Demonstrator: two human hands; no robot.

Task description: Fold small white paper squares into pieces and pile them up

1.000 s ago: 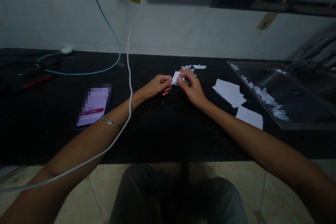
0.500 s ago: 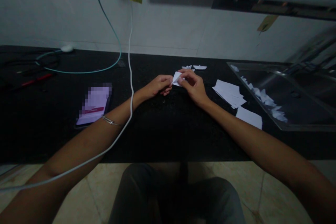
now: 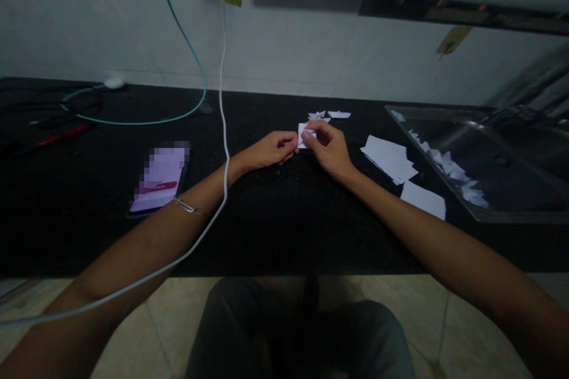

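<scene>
A small piece of folded white paper (image 3: 303, 137) is held between my two hands above the dark counter. My left hand (image 3: 278, 148) is closed, its thumb and fingertips pinching the paper's left edge. My right hand (image 3: 328, 145) grips the right side, with the thumb pressed on the paper's face and the fingers curled behind its top. Just beyond my right hand lie several small folded paper shapes (image 3: 338, 114), partly hidden by the fingers.
Loose white paper sheets (image 3: 387, 158) lie right of my hands. More folded paper pieces (image 3: 448, 166) line the edge of a metal sink (image 3: 524, 189). A phone (image 3: 160, 177) rests at left beside my forearm. A white cable (image 3: 224, 130) hangs across my left arm.
The paper went from a slanted, pointed outline to a squarer, upright one. My left hand moved slightly right and down along it; my right hand stayed nearly in place.
</scene>
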